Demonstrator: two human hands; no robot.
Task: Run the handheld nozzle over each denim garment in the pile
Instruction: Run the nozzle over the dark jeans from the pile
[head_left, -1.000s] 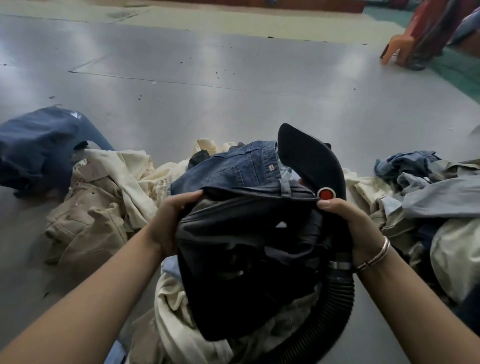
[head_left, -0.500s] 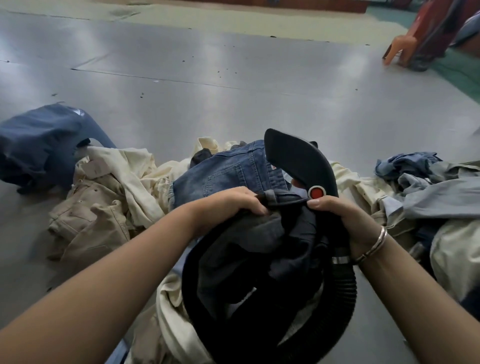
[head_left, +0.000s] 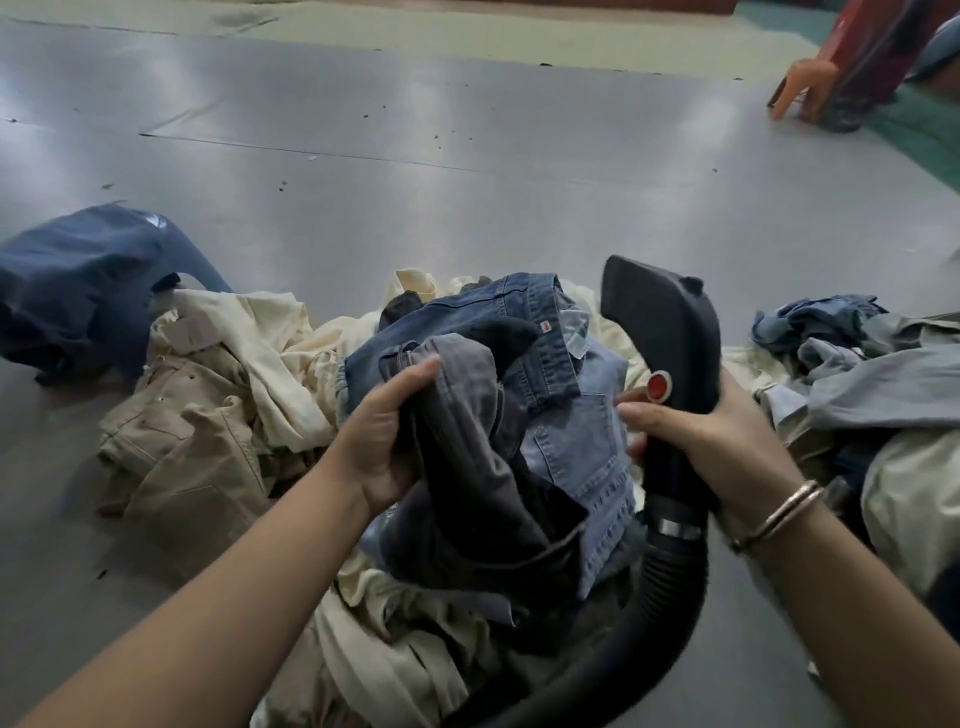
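Note:
My right hand (head_left: 711, 441) grips the handle of a black handheld nozzle (head_left: 660, 317) with a red button, its flat head pointing up and away above the pile. A ribbed black hose (head_left: 649, 618) curves down from it. My left hand (head_left: 384, 431) grips a dark grey denim garment (head_left: 483, 467), bunched and lifted over blue jeans (head_left: 498, 322) and a lighter blue denim piece (head_left: 587, 452) at the middle of the pile. The nozzle head stands just right of the blue jeans, not touching the grey garment.
Cream and beige garments (head_left: 218, 395) spread left and below the denim. A navy garment (head_left: 78, 280) lies apart at far left. More light blue and grey clothes (head_left: 857, 364) heap at right. An orange plastic stool (head_left: 810, 88) stands at the far right on the grey floor (head_left: 415, 156).
My left hand pulled the dark grey garment left and down off the nozzle, uncovering the light blue denim beneath. The nozzle stayed upright in my right hand.

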